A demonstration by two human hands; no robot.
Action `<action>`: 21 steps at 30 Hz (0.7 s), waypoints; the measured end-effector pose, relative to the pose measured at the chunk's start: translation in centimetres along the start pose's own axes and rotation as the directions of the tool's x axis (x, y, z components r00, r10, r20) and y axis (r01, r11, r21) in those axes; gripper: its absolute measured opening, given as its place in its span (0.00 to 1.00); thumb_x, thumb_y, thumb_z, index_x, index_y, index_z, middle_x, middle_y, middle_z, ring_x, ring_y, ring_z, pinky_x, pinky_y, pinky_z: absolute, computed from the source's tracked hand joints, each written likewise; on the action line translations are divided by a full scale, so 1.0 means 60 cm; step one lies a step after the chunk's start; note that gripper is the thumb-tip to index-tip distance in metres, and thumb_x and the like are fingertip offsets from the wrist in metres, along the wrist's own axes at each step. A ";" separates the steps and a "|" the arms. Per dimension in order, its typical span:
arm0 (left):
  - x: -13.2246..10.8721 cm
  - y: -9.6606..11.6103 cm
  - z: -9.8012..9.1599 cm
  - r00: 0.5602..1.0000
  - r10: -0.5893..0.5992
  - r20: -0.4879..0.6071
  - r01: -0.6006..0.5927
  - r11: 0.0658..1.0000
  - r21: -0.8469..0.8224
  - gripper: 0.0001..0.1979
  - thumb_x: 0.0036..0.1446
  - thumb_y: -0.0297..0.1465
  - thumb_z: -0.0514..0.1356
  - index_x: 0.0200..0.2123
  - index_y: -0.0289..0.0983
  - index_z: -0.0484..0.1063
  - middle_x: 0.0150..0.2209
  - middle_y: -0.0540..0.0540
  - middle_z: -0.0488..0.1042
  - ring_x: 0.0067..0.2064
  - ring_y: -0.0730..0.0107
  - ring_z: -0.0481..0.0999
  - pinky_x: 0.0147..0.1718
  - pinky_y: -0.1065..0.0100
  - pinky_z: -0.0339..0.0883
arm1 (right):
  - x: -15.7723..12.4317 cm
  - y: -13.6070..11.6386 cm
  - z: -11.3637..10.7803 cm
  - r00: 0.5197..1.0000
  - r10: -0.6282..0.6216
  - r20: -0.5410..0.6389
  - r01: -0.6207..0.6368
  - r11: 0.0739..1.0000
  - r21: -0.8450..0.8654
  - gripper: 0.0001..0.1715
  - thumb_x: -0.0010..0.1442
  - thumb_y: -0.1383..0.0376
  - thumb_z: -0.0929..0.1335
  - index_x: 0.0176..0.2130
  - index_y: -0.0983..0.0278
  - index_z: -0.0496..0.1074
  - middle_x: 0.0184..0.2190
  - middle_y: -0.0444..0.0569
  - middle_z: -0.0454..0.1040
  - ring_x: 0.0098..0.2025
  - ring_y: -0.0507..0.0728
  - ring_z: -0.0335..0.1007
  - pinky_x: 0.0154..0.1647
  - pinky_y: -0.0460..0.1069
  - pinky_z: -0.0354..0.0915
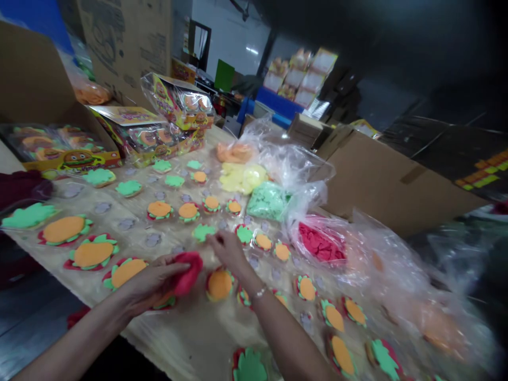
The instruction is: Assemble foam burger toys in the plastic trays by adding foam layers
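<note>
My left hand (156, 278) is closed round a small bunch of red foam pieces (187, 272), held above the table. My right hand (229, 251) reaches to the middle of the table with its fingers curled in a pinch. Its fingertips are beside a green leaf-shaped foam piece (201, 233); anything between them is too blurred to make out. Around both hands lie toy burger stacks of layered foam, such as an orange-topped stack (219, 284) between my forearms and another stack (93, 253) on the left. One stack is partly hidden under my left hand.
Clear bags of yellow pieces (242, 177), green pieces (269, 201) and red pieces (319, 241) line the far side. Filled display boxes (146, 135) stand at back left. A large cardboard carton (397, 185) is at right. Small grey pieces (153, 240) dot the table.
</note>
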State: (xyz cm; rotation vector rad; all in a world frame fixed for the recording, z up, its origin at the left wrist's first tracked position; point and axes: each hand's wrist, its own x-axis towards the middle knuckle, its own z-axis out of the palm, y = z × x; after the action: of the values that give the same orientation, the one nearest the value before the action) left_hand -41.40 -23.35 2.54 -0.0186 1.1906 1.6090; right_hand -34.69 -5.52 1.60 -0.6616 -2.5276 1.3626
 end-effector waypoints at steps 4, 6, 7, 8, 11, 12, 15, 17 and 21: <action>-0.005 0.020 0.006 0.989 0.094 -0.117 -0.097 0.995 -0.016 0.07 0.49 0.19 0.65 0.34 0.30 0.78 0.34 0.37 0.81 0.30 0.66 0.80 0.28 0.73 0.75 | 0.047 0.001 0.016 0.978 0.102 -0.184 -0.181 0.852 -0.491 0.24 0.63 0.49 0.66 0.34 0.67 0.75 0.35 0.61 0.78 0.38 0.62 0.74 0.34 0.51 0.61; -0.003 0.022 0.002 0.985 0.114 -0.127 -0.120 0.992 -0.044 0.07 0.49 0.20 0.66 0.35 0.30 0.79 0.34 0.38 0.81 0.31 0.65 0.80 0.30 0.72 0.76 | 0.057 0.001 0.024 0.977 0.121 -0.176 -0.198 0.824 -0.531 0.20 0.60 0.52 0.68 0.37 0.67 0.76 0.37 0.61 0.78 0.39 0.62 0.75 0.33 0.50 0.61; -0.002 0.020 -0.001 0.984 0.125 -0.126 -0.134 0.989 -0.063 0.08 0.49 0.21 0.67 0.35 0.30 0.79 0.34 0.38 0.81 0.31 0.65 0.80 0.30 0.72 0.76 | 0.059 0.000 0.027 0.976 0.125 -0.178 -0.203 0.820 -0.535 0.17 0.60 0.54 0.68 0.37 0.66 0.76 0.37 0.60 0.79 0.39 0.61 0.75 0.33 0.49 0.60; 0.000 0.018 -0.004 0.984 0.137 -0.117 -0.146 0.986 -0.078 0.10 0.48 0.22 0.68 0.36 0.31 0.78 0.35 0.38 0.81 0.32 0.65 0.80 0.31 0.71 0.76 | 0.060 0.001 0.030 0.975 0.129 -0.180 -0.207 0.819 -0.536 0.15 0.60 0.57 0.68 0.37 0.66 0.77 0.37 0.59 0.79 0.39 0.61 0.75 0.32 0.49 0.60; 0.005 0.010 -0.007 0.984 0.152 -0.096 -0.160 0.983 -0.087 0.13 0.43 0.21 0.71 0.35 0.31 0.77 0.33 0.40 0.81 0.30 0.64 0.80 0.30 0.70 0.76 | 0.058 0.003 0.033 0.975 0.120 -0.185 -0.203 0.816 -0.541 0.10 0.60 0.62 0.67 0.35 0.66 0.76 0.36 0.57 0.79 0.37 0.59 0.74 0.31 0.48 0.58; 0.007 0.009 -0.006 0.983 0.150 -0.101 -0.159 0.984 -0.085 0.13 0.42 0.21 0.71 0.34 0.31 0.76 0.31 0.40 0.80 0.29 0.64 0.80 0.28 0.70 0.76 | 0.057 0.004 0.033 0.976 0.106 -0.190 -0.194 0.817 -0.542 0.09 0.60 0.63 0.67 0.34 0.66 0.76 0.35 0.57 0.79 0.36 0.59 0.74 0.31 0.48 0.57; 0.010 0.011 0.001 0.970 0.169 -0.174 -0.187 0.978 -0.092 0.09 0.46 0.20 0.68 0.33 0.30 0.75 0.28 0.41 0.79 0.27 0.65 0.79 0.26 0.71 0.74 | 0.054 0.007 0.032 0.976 -0.014 -0.215 -0.101 0.851 -0.516 0.08 0.61 0.64 0.66 0.35 0.65 0.73 0.33 0.53 0.77 0.35 0.57 0.72 0.32 0.48 0.56; 0.015 0.014 0.002 0.957 0.193 -0.217 -0.221 0.968 -0.115 0.06 0.52 0.21 0.64 0.36 0.29 0.75 0.31 0.39 0.80 0.29 0.65 0.80 0.28 0.71 0.75 | 0.053 0.011 0.034 0.967 -0.093 -0.236 -0.027 0.887 -0.461 0.07 0.62 0.65 0.64 0.36 0.64 0.72 0.32 0.50 0.76 0.34 0.55 0.70 0.33 0.47 0.57; 0.030 0.016 -0.005 0.961 0.185 -0.208 -0.220 0.962 -0.163 0.09 0.62 0.23 0.55 0.42 0.28 0.74 0.38 0.38 0.80 0.34 0.65 0.81 0.32 0.69 0.77 | 0.065 0.021 0.040 0.966 -0.069 -0.247 0.020 0.980 -0.199 0.13 0.59 0.68 0.65 0.46 0.64 0.67 0.34 0.46 0.74 0.35 0.54 0.70 0.35 0.46 0.60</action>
State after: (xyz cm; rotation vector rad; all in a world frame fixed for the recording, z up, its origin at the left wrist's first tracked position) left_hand -43.03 -22.15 2.04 -0.1788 1.2151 1.9309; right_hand -38.68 -4.87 -0.92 -0.7560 -2.4685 0.9538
